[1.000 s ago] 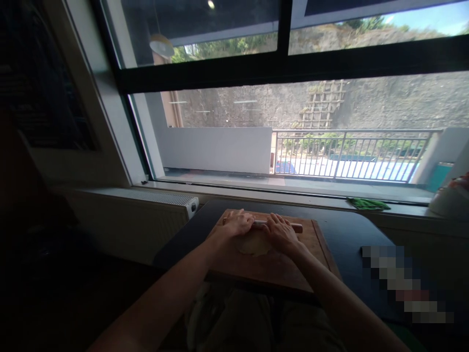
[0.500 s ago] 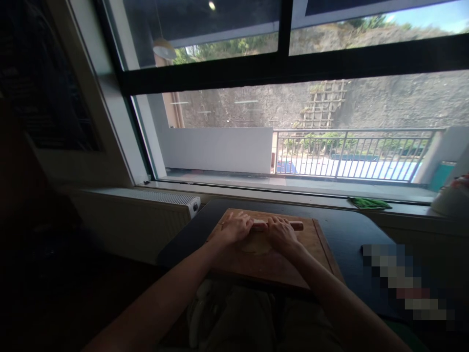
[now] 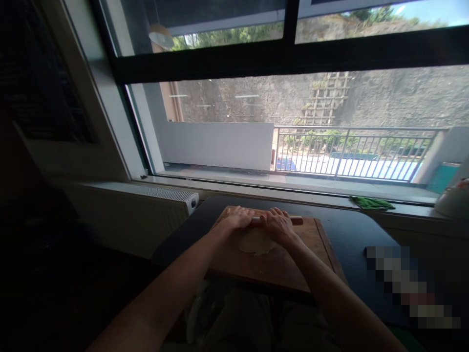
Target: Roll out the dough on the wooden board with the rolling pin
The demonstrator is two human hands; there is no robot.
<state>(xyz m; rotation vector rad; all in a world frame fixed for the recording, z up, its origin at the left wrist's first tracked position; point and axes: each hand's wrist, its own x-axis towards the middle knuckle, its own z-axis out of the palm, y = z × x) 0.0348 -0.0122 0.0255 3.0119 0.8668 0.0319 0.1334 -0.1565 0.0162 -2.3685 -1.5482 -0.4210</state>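
Note:
Both my hands are over a reddish wooden rolling pin [image 3: 297, 221], which lies crosswise near the far side of a wooden board [image 3: 267, 274]. My left hand [image 3: 237, 217] presses on its left part, hiding that end. My right hand [image 3: 277, 223] lies over it right of the middle, fingers bent over the top. The pin's right end sticks out past this hand, and a short piece shows between the hands. A thin, pale, roughly round sheet of dough [image 3: 254, 243] is spread on the board just nearer to me, its far part hidden by the pin and hands.
The board rests on a dark table [image 3: 361, 239] with angled corners. A white radiator [image 3: 161, 195] stands to the left. Beyond the table, a green cloth [image 3: 372, 203] lies on the window sill, with a white container [image 3: 454, 200] farther right. A blurred-out object is on the table's right.
My hands and the rolling pin have moved away from me, toward the board's far edge. More of the dough's near part now shows. The view has shifted slightly.

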